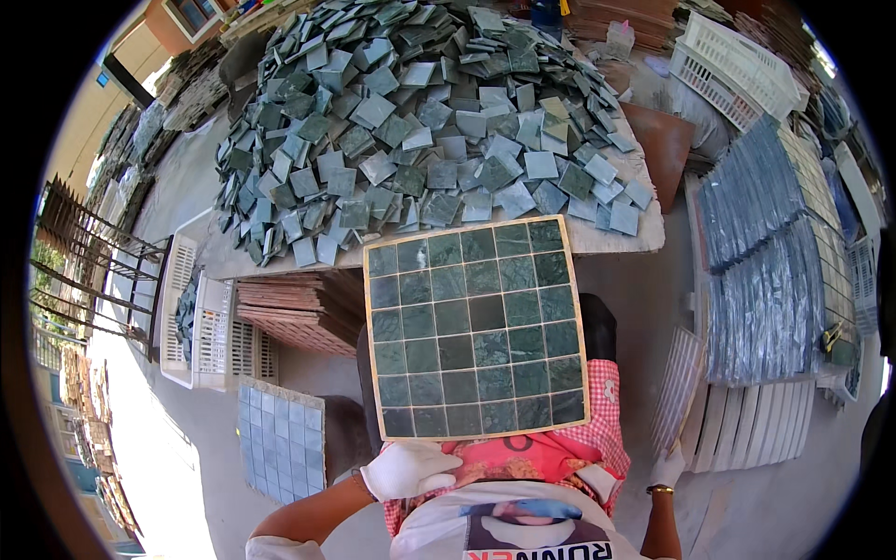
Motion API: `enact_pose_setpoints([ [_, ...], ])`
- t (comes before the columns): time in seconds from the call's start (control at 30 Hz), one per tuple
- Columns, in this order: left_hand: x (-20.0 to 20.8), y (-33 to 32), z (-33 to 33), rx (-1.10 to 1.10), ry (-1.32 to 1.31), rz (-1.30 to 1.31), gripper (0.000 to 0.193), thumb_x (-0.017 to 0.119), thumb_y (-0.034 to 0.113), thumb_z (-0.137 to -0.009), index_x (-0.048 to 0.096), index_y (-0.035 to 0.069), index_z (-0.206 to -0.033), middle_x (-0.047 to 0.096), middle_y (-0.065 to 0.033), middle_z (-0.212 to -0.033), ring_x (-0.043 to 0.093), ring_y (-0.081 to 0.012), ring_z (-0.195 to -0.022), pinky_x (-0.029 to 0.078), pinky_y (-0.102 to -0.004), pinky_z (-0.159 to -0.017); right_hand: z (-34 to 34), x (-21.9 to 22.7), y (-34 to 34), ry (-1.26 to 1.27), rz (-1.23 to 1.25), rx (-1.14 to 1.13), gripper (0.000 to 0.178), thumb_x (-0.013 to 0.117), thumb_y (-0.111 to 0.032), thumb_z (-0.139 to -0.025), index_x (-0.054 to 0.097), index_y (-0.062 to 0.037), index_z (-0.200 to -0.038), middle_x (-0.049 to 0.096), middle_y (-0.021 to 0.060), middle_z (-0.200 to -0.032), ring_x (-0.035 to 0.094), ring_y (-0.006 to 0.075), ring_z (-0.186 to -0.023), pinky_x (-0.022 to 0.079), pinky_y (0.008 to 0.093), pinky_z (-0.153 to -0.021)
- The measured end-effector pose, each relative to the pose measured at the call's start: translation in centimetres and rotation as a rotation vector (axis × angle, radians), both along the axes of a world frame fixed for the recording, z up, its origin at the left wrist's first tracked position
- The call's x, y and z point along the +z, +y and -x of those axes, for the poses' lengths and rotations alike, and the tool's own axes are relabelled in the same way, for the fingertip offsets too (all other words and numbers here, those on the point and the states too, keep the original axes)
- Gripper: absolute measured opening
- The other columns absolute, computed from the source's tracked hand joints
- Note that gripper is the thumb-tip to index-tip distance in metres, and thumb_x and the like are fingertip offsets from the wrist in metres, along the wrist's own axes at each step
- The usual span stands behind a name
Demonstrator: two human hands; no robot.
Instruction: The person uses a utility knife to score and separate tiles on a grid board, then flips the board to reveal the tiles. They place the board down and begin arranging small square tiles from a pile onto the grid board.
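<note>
A square panel [474, 327] of dark green tiles, set in a light-coloured frame with pale joints, lies across my lap and rests against the table edge. My left hand [411, 469], in a white glove, lies on the red checked apron [597, 425] just below the panel's near edge, its fingers stretched out and holding nothing. Low on the right, my gloved right hand [667, 464] is at the near end of a slanted, pale gridded tray [678, 387] and appears to grip its edge; the fingertips are partly hidden.
Loose green tiles [401, 131] are heaped on the table [644, 229] ahead. Plastic-wrapped stacks [761, 280] and ribbed pale trays [756, 425] stand at right. A white crate [210, 345], a brown stack [303, 313] and a blue-grey tiled panel [280, 439] are at left.
</note>
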State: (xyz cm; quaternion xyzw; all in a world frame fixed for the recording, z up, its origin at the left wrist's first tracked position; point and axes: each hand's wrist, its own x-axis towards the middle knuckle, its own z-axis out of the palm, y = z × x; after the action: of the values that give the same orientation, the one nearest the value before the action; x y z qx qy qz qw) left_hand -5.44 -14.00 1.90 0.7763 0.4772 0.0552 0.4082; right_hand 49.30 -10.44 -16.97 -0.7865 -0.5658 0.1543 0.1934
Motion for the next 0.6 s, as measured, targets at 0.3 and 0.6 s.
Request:
enact_pose_setpoints([
  [0.3,0.6,6.3,-5.4,0.326,0.339,-0.596,0.061,0.059,0.044,-0.083,0.05,0.008,-0.132,0.041,-0.0187,-0.141,0.037,-0.0375,-0.13,0.022,-0.0567,-0.109,0.1,6.1,7.8,0.101,0.107,0.015,0.03,0.053,-0.001,-0.081,0.065,-0.0021,-0.108,0.066,0.0242,-0.089,0.065,0.0385,-0.087,0.05,0.0406,-0.078],
  [0.6,0.3,11.7,-12.3,-0.039,0.049,-0.678,0.062,0.061,0.045,-0.083,0.051,0.007,-0.131,0.049,-0.0121,-0.137,0.043,-0.0295,-0.129,0.026,-0.055,-0.108,4.0,-1.2,1.4,-0.291,0.157,0.149,0.044,0.05,-0.001,-0.083,0.051,-0.0065,-0.127,0.062,0.0235,-0.109,0.062,0.0407,-0.092,0.05,0.0459,-0.079],
])
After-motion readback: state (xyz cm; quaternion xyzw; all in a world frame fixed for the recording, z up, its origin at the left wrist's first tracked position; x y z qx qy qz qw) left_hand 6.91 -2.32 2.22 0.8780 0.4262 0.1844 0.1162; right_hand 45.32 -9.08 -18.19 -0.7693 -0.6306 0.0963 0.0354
